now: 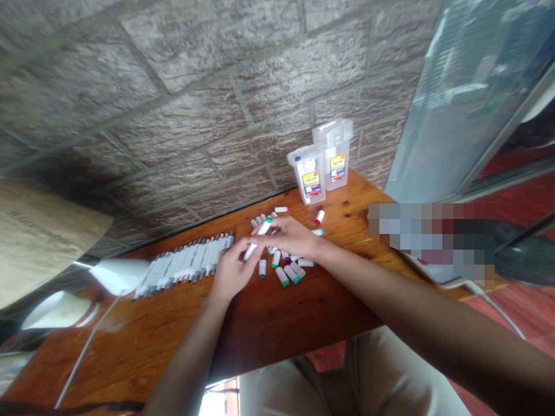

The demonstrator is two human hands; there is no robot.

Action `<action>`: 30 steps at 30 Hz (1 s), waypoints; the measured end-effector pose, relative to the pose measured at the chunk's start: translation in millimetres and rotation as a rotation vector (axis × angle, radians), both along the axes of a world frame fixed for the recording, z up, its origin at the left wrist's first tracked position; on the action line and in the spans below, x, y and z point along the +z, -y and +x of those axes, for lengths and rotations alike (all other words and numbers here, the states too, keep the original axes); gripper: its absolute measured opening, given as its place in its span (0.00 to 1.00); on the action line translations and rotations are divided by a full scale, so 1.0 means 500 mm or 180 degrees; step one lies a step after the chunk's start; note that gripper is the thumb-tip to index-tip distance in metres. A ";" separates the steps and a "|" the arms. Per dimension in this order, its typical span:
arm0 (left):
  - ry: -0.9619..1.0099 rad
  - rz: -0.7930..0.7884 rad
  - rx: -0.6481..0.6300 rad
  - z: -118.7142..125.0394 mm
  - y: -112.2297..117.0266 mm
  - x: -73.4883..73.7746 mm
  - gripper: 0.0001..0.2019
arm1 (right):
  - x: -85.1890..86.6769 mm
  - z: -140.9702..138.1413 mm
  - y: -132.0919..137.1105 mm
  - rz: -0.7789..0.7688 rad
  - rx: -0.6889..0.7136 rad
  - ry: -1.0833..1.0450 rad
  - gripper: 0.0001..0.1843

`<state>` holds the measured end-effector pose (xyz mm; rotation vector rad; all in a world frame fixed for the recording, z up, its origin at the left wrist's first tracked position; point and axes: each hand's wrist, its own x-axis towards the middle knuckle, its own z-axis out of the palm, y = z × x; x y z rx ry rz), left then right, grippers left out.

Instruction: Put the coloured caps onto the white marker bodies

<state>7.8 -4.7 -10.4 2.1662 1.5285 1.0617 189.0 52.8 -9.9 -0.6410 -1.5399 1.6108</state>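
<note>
Between both hands I hold a white marker (251, 249) with a green-ended cap, tilted up to the right. My left hand (234, 268) is closed around its lower part. My right hand (292, 236) pinches it near the cap end. Below and behind my hands lie loose white marker caps (282, 276) with green, teal, purple and red ends, partly hidden by my right hand. Left of my left hand, many capless-looking white markers (186, 263) lie side by side in a slanting row on the wooden table (277, 323).
Two clear plastic cases (310, 188) with yellow labels stand against the stone-patterned wall (173, 104); the left one holds a blue-ended marker. A paper cup (60, 310), a white lamp-like object (117, 276) and a cable (84, 352) are at the left. A blurred-out patch covers the table's right end.
</note>
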 end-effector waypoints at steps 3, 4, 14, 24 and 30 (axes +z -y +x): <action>0.0043 0.0040 0.0001 0.001 0.000 0.001 0.07 | 0.000 -0.002 0.002 0.0084 -0.0107 0.0199 0.24; 0.0062 0.0052 0.0004 0.002 -0.001 0.001 0.07 | 0.002 -0.001 0.003 0.0094 -0.0175 0.0219 0.24; -0.0015 0.0013 0.0007 0.009 0.000 0.009 0.11 | 0.043 0.020 -0.007 -0.0691 -0.0965 -0.0739 0.25; -0.0197 -0.0008 -0.0067 0.015 0.005 0.010 0.13 | 0.025 -0.020 0.016 -0.1181 -0.0466 -0.0994 0.25; -0.0164 0.0034 -0.0177 0.021 0.008 0.007 0.11 | 0.056 -0.003 0.019 -0.1963 -0.0094 -0.1954 0.38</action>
